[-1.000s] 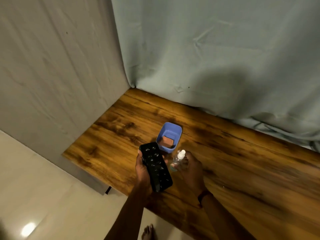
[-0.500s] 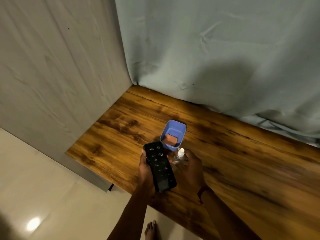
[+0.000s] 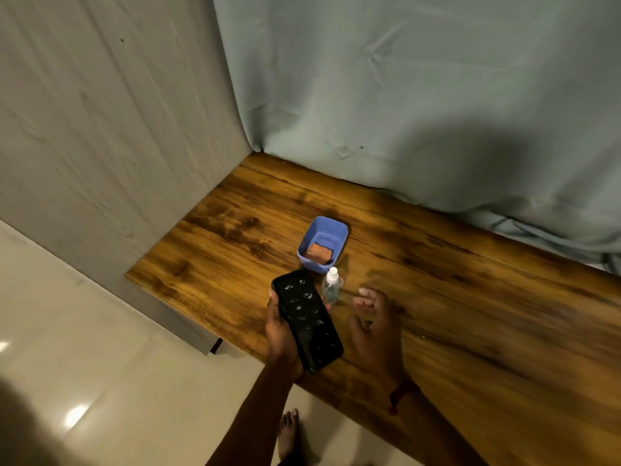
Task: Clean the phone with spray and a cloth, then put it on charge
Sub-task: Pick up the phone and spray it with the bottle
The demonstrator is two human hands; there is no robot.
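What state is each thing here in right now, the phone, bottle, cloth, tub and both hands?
phone: held in the left hand, screen up, dotted with spray droplets
left hand: gripping the phone
spray bottle: upright on the table, cap on, not held
right hand: open, empty
cloth: folded inside the tub
blue tub: on the table, no lid

A wooden table [image 3: 470,297], dark-grained and glossy, fills the right and centre. Behind it hangs a pale blue-grey curtain [image 3: 403,95] (creased, with a broad shadow on its right part), its hem bunched on the tabletop at the far right. A grey wall [image 3: 100,112] stands at left. Below lies a cream tiled floor [image 3: 84,331], with small bright glints of light [image 3: 76,415].
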